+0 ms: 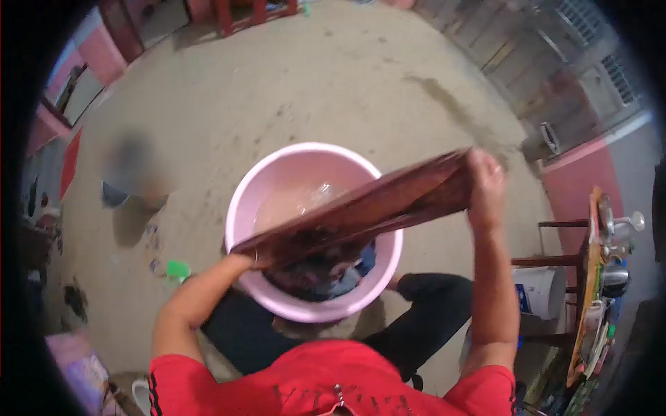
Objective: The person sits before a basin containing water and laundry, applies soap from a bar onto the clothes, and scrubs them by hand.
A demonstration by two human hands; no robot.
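Note:
A wet, dark reddish-brown cloth [388, 204], perhaps a garment, is stretched at a slant between my hands. My left hand [246, 261] is closed on its lower end at the left rim of a pink basin [326, 313]. Higher up, past the basin's right side, my right hand [488, 179] grips the other end. Cloudy water [288, 201] fills the far part of the basin. Under the stretched cloth lie dark clothes [340, 281], partly hidden by it. The basin stands on the ground between my legs.
On the right is a wooden table [586, 291] with metal pots and kitchenware. A white bucket [540, 292] stands by its legs. A green object [177, 269] lies on the concrete floor at left. Further off, a blurred person [135, 170] is low to the ground.

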